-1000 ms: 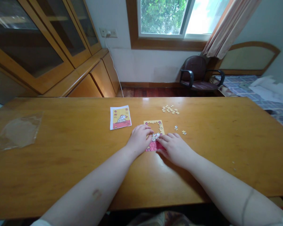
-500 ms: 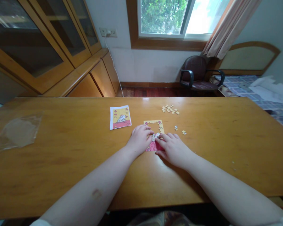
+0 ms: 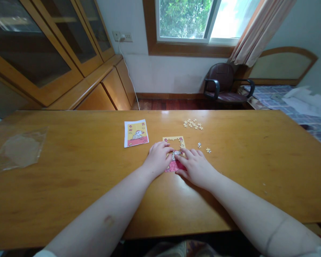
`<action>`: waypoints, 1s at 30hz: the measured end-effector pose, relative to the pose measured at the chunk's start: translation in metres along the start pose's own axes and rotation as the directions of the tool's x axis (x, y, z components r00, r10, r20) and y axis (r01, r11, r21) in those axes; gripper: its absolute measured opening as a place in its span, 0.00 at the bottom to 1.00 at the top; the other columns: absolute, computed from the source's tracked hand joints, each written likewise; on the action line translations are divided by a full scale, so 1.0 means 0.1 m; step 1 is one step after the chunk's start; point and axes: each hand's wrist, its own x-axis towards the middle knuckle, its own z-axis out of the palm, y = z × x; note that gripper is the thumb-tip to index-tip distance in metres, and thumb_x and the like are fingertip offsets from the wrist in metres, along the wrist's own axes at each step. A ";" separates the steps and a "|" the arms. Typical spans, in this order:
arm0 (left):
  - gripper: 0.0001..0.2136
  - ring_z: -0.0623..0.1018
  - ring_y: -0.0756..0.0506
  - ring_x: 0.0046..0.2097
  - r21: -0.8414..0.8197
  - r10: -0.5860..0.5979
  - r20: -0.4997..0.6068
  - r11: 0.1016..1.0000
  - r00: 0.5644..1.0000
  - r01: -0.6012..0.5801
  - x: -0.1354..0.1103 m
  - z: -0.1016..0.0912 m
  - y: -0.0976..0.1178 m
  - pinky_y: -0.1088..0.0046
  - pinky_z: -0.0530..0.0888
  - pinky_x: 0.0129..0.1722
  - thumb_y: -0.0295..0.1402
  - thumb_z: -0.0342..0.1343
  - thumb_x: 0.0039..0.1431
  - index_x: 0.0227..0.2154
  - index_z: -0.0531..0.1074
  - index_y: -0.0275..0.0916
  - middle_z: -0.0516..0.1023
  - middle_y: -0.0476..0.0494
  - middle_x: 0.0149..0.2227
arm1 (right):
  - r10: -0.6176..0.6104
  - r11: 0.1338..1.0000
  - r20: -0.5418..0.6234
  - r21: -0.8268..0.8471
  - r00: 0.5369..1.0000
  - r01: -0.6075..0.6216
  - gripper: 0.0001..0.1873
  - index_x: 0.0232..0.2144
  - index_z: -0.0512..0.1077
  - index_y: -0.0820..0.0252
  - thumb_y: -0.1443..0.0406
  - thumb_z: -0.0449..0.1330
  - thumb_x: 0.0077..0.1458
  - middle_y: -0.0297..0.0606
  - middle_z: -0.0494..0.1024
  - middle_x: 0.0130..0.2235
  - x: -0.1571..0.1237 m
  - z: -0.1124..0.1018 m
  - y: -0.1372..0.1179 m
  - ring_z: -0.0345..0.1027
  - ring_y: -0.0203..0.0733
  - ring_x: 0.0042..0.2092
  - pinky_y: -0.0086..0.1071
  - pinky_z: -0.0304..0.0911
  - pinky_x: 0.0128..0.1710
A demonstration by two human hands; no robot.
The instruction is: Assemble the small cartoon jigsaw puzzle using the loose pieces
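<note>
Head view: partly assembled, flat, rectangular yellow-and-pink jigsaw puzzle (image 3: 172,166) on the brown wooden table (image 3: 82,160).
Left hand (image 3: 157,157) rests on the puzzle's left side, its closure not discernible; right hand (image 3: 197,166) covers the right side, thumb and index finger parted. Small loose cream jigsaw pieces (image 3: 193,125) lie beyond.

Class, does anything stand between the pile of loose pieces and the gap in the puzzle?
Nothing visible stands between the pile and the puzzle, just tabletop. At the gap itself, though, the left hand appears to cover the lower left side.
</note>
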 end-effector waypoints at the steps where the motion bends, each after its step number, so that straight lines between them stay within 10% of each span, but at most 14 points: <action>1: 0.11 0.70 0.41 0.52 0.000 -0.005 -0.003 1.000 1.000 0.005 0.00 0.00 0.00 0.59 0.66 0.55 0.30 0.53 0.56 0.39 0.77 0.42 0.74 0.43 0.48 | 0.001 1.000 0.000 0.000 1.000 -0.001 0.29 0.57 0.63 0.55 0.49 0.51 0.58 0.49 0.61 0.59 0.00 0.00 0.00 0.58 0.54 0.51 0.44 0.52 0.49; 30: 0.13 0.68 0.39 0.54 0.023 -0.054 -0.022 0.998 0.998 0.054 0.01 0.03 -0.02 0.56 0.64 0.57 0.30 0.53 0.54 0.42 0.76 0.43 0.73 0.42 0.49 | 0.067 0.997 0.013 0.035 0.998 -0.068 0.33 0.58 0.62 0.54 0.45 0.49 0.57 0.51 0.54 0.64 0.06 0.04 0.01 0.56 0.56 0.55 0.46 0.50 0.52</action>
